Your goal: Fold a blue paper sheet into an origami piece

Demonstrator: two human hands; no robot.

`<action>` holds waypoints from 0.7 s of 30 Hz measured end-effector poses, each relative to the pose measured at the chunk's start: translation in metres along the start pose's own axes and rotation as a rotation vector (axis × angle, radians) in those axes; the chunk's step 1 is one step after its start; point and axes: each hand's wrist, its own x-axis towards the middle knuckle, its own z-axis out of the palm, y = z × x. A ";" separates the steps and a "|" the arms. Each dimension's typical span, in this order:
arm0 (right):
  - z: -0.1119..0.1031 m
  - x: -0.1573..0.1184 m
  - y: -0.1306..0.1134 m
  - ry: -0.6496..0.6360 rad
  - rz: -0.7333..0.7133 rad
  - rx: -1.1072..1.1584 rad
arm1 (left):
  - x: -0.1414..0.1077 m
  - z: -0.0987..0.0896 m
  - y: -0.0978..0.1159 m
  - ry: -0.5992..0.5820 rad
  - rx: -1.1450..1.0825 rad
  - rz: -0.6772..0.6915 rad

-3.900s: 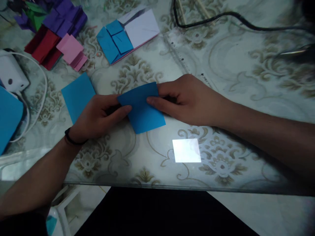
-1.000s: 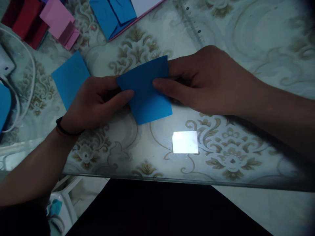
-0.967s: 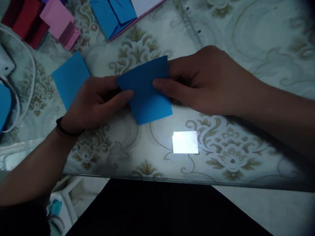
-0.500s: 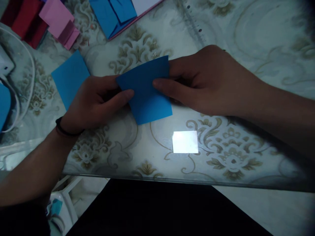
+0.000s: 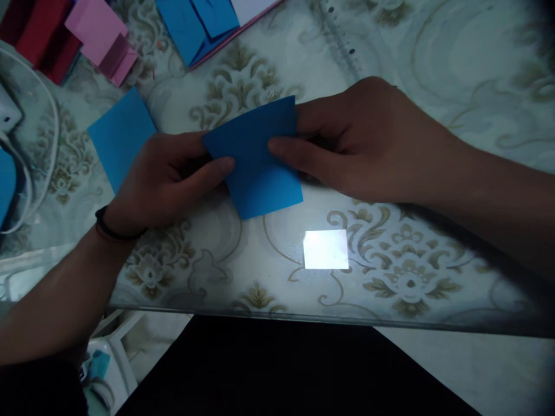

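A square sheet of blue paper [image 5: 260, 179] is held up above the table, slightly curved along its upper edge. My left hand [image 5: 165, 179], with a dark band at the wrist, pinches its left edge, thumb on the front face. From the other side my right hand [image 5: 355, 144] grips the right edge, its thumb lying across the front; the fingers behind the paper are hidden. Under and beyond my left hand lies a second blue sheet [image 5: 121, 136] flat on the table, partly covered by that hand.
Folded red paper [image 5: 47, 43] and folded pink paper [image 5: 102, 43] lie at the far left. Folded blue paper [image 5: 199, 29] rests on a pink-edged pad at the back. A clear ruler [image 5: 340, 37] lies right of it. A white cable [image 5: 55, 133] curves along the left. The table edge [image 5: 260, 315] runs across the front.
Both hands keep the same hold on the blue paper. The whole view has shifted very slightly; nothing else visibly differs.
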 end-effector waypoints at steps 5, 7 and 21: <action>-0.001 -0.001 -0.002 -0.011 0.015 -0.026 | 0.000 0.000 0.001 0.008 0.021 0.014; -0.001 -0.001 -0.001 -0.002 0.012 -0.037 | 0.000 0.000 0.001 0.008 0.030 0.012; 0.000 -0.001 -0.001 -0.005 0.000 0.001 | 0.001 0.000 -0.001 0.002 -0.008 -0.014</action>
